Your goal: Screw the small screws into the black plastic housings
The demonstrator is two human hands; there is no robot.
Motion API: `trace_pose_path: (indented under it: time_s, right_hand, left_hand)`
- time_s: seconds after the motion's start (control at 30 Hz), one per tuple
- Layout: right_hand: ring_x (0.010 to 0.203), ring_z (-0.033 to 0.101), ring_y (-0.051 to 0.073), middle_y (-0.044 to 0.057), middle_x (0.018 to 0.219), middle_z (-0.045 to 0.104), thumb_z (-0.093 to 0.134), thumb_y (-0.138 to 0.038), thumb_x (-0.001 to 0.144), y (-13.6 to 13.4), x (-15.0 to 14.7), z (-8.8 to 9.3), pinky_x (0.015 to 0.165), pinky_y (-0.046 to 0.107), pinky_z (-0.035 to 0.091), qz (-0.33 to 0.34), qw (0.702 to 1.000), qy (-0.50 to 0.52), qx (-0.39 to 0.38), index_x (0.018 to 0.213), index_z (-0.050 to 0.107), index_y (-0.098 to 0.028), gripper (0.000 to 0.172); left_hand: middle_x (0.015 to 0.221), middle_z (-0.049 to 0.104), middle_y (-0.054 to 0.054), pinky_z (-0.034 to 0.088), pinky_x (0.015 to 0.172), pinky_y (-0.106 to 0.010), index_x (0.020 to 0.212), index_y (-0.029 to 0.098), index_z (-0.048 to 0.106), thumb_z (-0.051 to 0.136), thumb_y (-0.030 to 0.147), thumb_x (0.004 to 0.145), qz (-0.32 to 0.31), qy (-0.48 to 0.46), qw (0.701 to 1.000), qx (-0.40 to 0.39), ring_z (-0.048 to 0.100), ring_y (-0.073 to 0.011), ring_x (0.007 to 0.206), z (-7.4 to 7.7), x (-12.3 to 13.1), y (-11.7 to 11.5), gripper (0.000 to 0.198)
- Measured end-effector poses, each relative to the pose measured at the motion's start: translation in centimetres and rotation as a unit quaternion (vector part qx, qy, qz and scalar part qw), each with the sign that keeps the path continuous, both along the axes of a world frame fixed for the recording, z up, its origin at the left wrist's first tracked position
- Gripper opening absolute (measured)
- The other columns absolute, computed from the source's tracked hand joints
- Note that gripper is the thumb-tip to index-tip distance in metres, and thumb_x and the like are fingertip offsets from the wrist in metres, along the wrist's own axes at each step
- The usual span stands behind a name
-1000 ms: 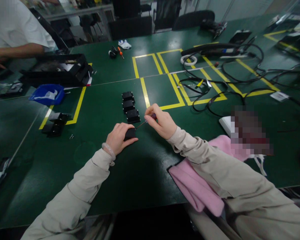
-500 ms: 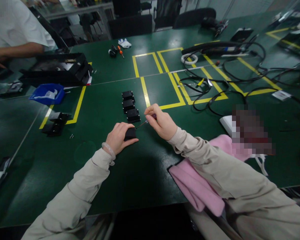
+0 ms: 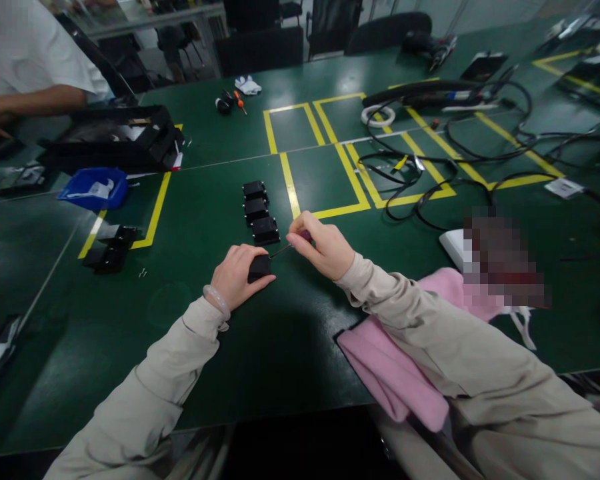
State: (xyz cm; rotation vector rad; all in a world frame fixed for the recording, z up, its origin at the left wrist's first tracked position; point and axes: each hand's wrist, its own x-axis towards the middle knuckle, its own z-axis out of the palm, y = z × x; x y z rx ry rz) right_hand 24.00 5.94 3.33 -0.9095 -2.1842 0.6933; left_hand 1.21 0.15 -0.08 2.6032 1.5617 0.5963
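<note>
My left hand (image 3: pixel 237 275) grips a small black box-shaped part (image 3: pixel 259 269) on the green table, thumb along its near side and fingers over the far side. In my right hand (image 3: pixel 325 248) is a screwdriver (image 3: pixel 306 236) with a dark red handle, pinched between thumb and fingers. Its thin shaft slants down to the left, and the tip meets the far right corner of the part; any screw there is too small to make out. Just beyond stand three similar black parts (image 3: pixel 265 230) in a row, with small shiny bits at their corners.
More black parts (image 3: pixel 111 248) and tiny screws (image 3: pixel 143 273) lie at left, near a blue tray (image 3: pixel 93 189). Black cables (image 3: pixel 430 160) sprawl at right. A pink cloth (image 3: pixel 395 373) lies under my right forearm. A co-worker's arm (image 3: pixel 35 101) is at far left.
My right hand has shifted very slightly left, and its fingers have turned a little on the screwdriver handle, showing more of it. My left hand and the part stay in place.
</note>
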Motion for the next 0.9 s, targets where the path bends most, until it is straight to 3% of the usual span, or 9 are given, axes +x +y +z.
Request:
trace_pose_path:
  time_s: [0.2,0.37,0.5,0.63,0.8,0.9]
  right_hand:
    - [0.073,0.058,0.015,0.003,0.085,0.06,0.04,-0.031,0.094,0.0,0.1,0.1,0.071,0.026,0.041,-0.005,1.0,0.011,0.006,0.105,0.049,-0.019,0.018]
    - [0.067,0.053,0.013,0.001,0.08,0.058,0.041,-0.037,0.096,0.0,0.1,0.1,0.067,0.025,0.039,-0.006,1.0,0.0,0.007,0.094,0.049,-0.02,0.019]
    - [0.075,0.058,0.014,0.003,0.087,0.06,0.041,-0.03,0.093,-0.1,0.0,0.2,0.071,0.026,0.04,-0.011,1.0,-0.008,0.003,0.105,0.049,-0.019,0.018]
    - [0.064,0.052,0.013,0.0,0.077,0.057,0.042,-0.037,0.096,-0.3,-0.2,0.6,0.065,0.025,0.037,-0.022,0.999,-0.046,-0.001,0.093,0.05,-0.02,0.019]
    - [0.076,0.06,0.016,0.004,0.087,0.061,0.038,-0.029,0.095,-0.6,-0.3,1.0,0.071,0.026,0.04,-0.027,0.999,-0.037,0.006,0.108,0.049,-0.018,0.02]
    - [0.068,0.057,0.015,0.002,0.081,0.06,0.039,-0.037,0.096,-0.7,-0.2,1.0,0.067,0.026,0.038,-0.027,0.998,-0.054,0.0,0.099,0.051,-0.019,0.021]
  left_hand:
    - [0.106,0.065,-0.009,0.05,0.084,-0.038,0.115,0.017,0.056,0.072,0.038,0.087,0.005,-0.003,1.0,0.0,0.058,-0.026,0.098,0.1,0.1,-0.1,0.038]
    - [0.107,0.065,-0.009,0.05,0.085,-0.039,0.115,0.017,0.057,0.07,0.038,0.087,0.007,-0.009,1.0,-0.01,0.058,-0.026,0.099,0.3,0.1,-0.1,0.037]
    - [0.108,0.065,-0.009,0.049,0.086,-0.041,0.116,0.018,0.056,0.067,0.04,0.089,0.003,-0.019,0.999,-0.03,0.058,-0.0263,0.099,0.3,0.0,-0.1,0.036]
    - [0.111,0.064,-0.01,0.047,0.086,-0.042,0.118,0.018,0.054,0.065,0.039,0.091,0.001,-0.026,0.999,-0.037,0.058,-0.0272,0.099,0.0,-0.2,-0.2,0.036]
    - [0.111,0.064,-0.011,0.047,0.087,-0.042,0.119,0.017,0.054,0.064,0.039,0.092,-0.003,-0.025,0.999,-0.038,0.057,-0.0281,0.1,-0.1,0.0,-0.3,0.036]
    - [0.111,0.064,-0.012,0.047,0.087,-0.042,0.119,0.017,0.055,0.064,0.039,0.092,-0.007,-0.024,0.999,-0.04,0.057,-0.0284,0.101,0.0,0.1,-0.3,0.036]
